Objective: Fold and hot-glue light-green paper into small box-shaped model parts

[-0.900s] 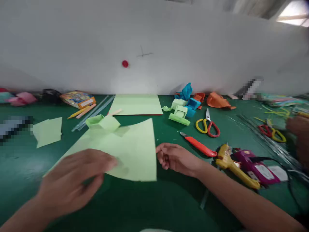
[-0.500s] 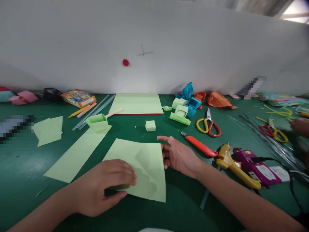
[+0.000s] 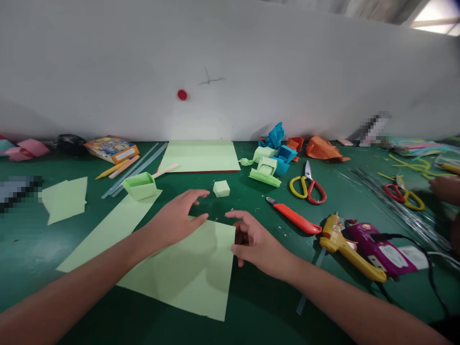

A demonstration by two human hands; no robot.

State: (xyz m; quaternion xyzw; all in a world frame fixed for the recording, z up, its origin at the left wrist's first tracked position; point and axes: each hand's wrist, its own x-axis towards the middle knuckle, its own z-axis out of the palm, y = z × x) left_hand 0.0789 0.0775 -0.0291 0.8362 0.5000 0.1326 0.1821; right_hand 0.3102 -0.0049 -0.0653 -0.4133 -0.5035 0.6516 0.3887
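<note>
My left hand is open above the far edge of a pale green paper sheet, thumb and fingers apart. Its fingertips point at a small pale green paper block just ahead, without touching it. At the sheet's right edge is my right hand, loosely curled with the index finger stretched out and the thumb apart. Whether it touches the sheet I cannot tell. Left of the sheet lies a long green paper strip, with an open green paper box at its far end.
On the right lie a red cutter knife, scissors, a yellow glue gun and a purple device with a black cord. Folded green paper pieces and a green pad are at the back. Another person's hand is far right.
My left hand has lifted off the sheet and moved forward toward the small block. The sheet has shifted nearer to me and turned slightly. My right hand stays by its right edge.
</note>
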